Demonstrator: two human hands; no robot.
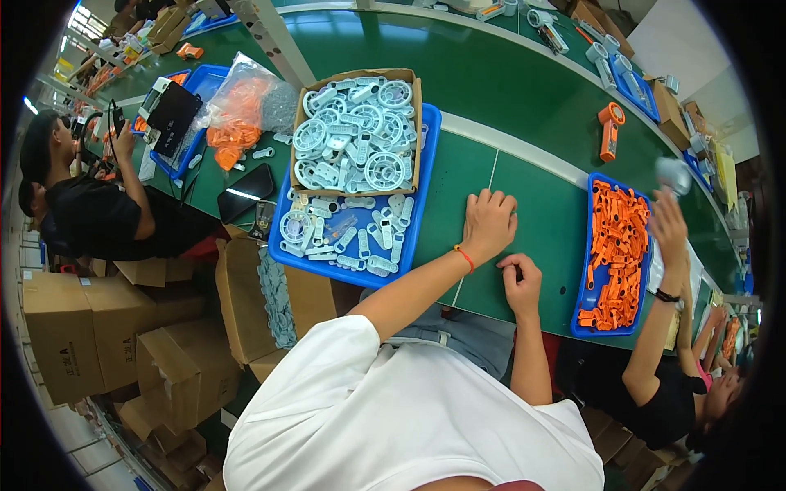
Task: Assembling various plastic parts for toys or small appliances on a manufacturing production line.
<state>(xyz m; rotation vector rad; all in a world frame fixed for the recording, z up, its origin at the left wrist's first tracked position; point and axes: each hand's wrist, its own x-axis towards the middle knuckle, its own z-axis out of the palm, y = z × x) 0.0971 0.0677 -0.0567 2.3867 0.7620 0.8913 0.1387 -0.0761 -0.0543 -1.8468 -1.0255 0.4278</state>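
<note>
1) The left hand (490,225), with a red cord bracelet (464,258) at its wrist, rests back up on the green tabletop (540,196); its fingers are bent, but its palm is hidden, so I cannot tell whether they close on anything
2) The right hand (521,282) is near it, at the table's near edge, fingers folded loosely inward
3) Left of both hands, the larger blue tray (430,155) bears an open cardboard box (417,131) heaped with pale blue plastic parts (360,131), including spoked rings; loose pale blue pieces (363,243) lie before the box
4) Right of the hands, a narrower blue tray (583,270) holds many small orange plastic parts (614,245)
5) Beyond that tray, a co-worker's raised hand (669,221) is beside a blurred pale object (675,174)
</note>
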